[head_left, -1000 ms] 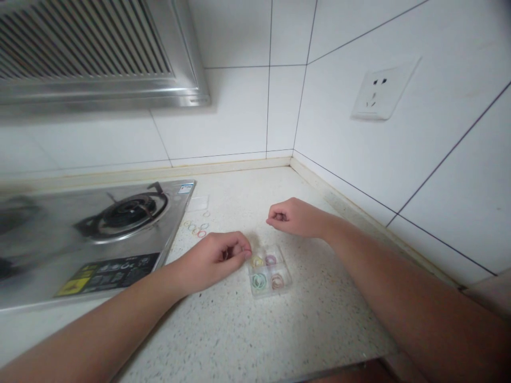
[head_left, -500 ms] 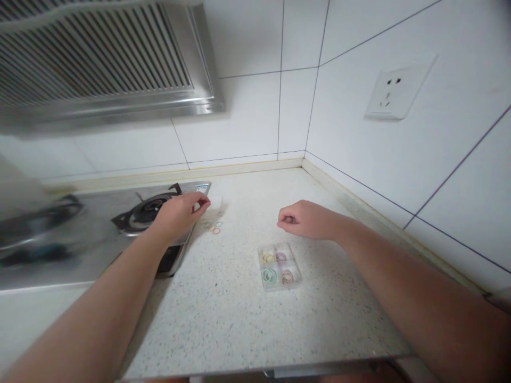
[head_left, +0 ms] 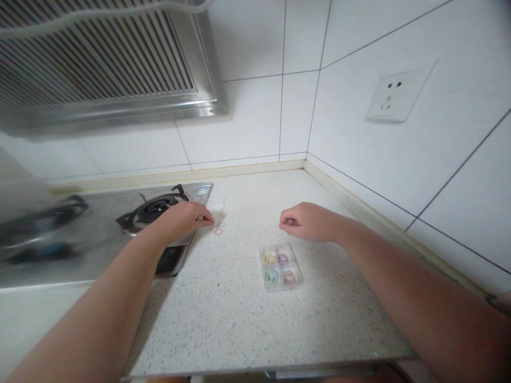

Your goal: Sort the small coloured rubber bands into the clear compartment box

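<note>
My left hand (head_left: 187, 218) reaches down to the counter with its fingers pinched together, right beside a few thin elastic bands; a red band (head_left: 218, 232) and a pale blue band (head_left: 222, 225) show next to the fingertips. Whether anything is in the pinch is hidden. My right hand (head_left: 306, 221) is curled closed above the counter, and its contents, if any, cannot be made out. Below and left of it lies a clear divided box (head_left: 282, 267) with yellow bands (head_left: 270, 259), purple bands (head_left: 282, 258), green bands (head_left: 271, 276) and brownish-pink bands (head_left: 289, 277), each colour in its own compartment.
A clear flat piece (head_left: 217, 202) lies on the speckled counter (head_left: 223, 319) behind my left hand. The gas stove (head_left: 99, 239) is at the left, under a range hood (head_left: 120, 64). Tiled walls meet at the back, with a socket (head_left: 401, 93) on the right one.
My left hand has lowered and moved slightly right, down to the loose bands, its fingertips closing together. My right hand stays curled in nearly the same place. The view has shifted slightly.
</note>
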Tool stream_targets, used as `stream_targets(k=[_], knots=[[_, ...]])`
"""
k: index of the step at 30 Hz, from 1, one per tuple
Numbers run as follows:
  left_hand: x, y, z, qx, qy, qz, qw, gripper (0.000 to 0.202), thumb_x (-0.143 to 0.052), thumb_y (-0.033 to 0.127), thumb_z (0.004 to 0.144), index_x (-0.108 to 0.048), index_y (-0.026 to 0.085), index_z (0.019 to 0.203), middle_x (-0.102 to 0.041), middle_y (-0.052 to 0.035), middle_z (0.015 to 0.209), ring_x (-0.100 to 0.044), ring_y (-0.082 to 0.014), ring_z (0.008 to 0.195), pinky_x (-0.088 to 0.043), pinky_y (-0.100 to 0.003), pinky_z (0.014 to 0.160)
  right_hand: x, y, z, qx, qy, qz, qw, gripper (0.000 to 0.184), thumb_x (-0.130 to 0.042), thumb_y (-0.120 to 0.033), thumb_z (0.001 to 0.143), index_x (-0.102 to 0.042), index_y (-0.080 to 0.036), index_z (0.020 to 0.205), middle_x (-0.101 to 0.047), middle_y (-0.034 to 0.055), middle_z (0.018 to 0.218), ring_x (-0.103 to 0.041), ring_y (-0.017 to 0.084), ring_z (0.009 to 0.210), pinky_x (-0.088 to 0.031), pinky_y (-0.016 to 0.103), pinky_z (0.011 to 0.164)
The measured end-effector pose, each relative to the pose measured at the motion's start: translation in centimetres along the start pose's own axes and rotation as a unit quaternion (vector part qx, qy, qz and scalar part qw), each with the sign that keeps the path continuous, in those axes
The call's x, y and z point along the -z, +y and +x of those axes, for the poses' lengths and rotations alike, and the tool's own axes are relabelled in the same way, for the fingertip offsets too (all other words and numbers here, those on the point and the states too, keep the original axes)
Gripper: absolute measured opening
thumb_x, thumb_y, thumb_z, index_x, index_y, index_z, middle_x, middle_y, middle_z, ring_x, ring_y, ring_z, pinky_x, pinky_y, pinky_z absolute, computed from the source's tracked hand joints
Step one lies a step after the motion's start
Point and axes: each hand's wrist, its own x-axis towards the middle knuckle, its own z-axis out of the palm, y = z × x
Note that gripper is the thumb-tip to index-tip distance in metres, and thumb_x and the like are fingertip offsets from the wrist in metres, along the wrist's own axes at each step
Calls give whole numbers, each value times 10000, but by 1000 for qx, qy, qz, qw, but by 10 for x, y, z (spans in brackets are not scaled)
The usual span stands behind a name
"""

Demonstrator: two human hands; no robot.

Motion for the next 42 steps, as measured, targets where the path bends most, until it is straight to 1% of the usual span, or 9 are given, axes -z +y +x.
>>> stream_targets(k=[6,11,14,23,27,31,34,37,42], knots=[[-6,3,1,1,1,-17,1000,229,-619,401,879,-795,259,912,-772,-53,966,-673,-225,881,-450,-300,787,1,-3,0,-7,-11,2,1000,233,-535,-331,896,-686,-187,791,-656,20,689,-513,125,602,-299,274,597],[-7,6,1,-12,-4,1,1000,248,-578,381,913,-793,257,924,-759,-59,1014,-671,-222,925,-451,-291,814,2,-5,0,-7,-22,-3,1000,218,-542,-322,891,-693,-191,805,-656,16,687,-516,125,606,-294,274,598],[-7,8,0,-10,-16,17,1000,253,-570,387,914,-786,256,926,-757,-56,993,-671,-221,901,-447,-289,798,2,-5,0,-4,-27,-9,1000,223,-536,-321,893,-684,-190,791,-641,8,666,-509,121,597,-292,271,593],[-9,9,1,26,-16,37,999,255,-586,414,873,-764,238,923,-756,-63,945,-669,-227,821,-430,-299,719,2,-5,-1,-5,-33,-4,999,226,-538,-328,895,-687,-188,799,-645,11,678,-515,124,604,-300,270,597],[-6,5,0,23,-7,22,999,239,-593,413,871,-761,249,913,-757,-54,945,-670,-230,840,-426,-300,727,2,-4,-1,-8,-31,-6,999,229,-539,-336,897,-687,-193,795,-647,11,676,-517,125,600,-302,273,594],[-2,3,-1,28,6,13,999,212,-615,398,854,-763,250,882,-759,-49,915,-658,-218,792,-415,-301,698,1,-4,-1,-10,-31,-9,999,225,-541,-336,895,-692,-197,803,-654,12,683,-519,128,601,-298,276,593],[1,5,-2,17,-18,-15,1000,224,-633,424,840,-776,253,862,-760,-49,882,-652,-205,761,-416,-295,682,2,-5,-1,-9,-32,-13,999,223,-538,-332,895,-692,-197,806,-657,13,691,-519,128,606,-297,276,594],[2,8,-3,14,-52,-40,998,228,-647,433,828,-788,260,871,-766,-43,888,-665,-206,791,-428,-290,697,3,-7,-1,-11,-35,-16,999,223,-538,-329,891,-692,-195,803,-655,15,690,-519,128,606,-298,276,593],[-2,9,-3,24,-51,-21,998,217,-632,389,815,-792,251,864,-772,-54,882,-670,-213,788,-438,-289,697,4,-8,-1,-9,-38,-18,999,216,-535,-316,885,-690,-195,795,-653,16,694,-516,127,604,-298,276,591]])
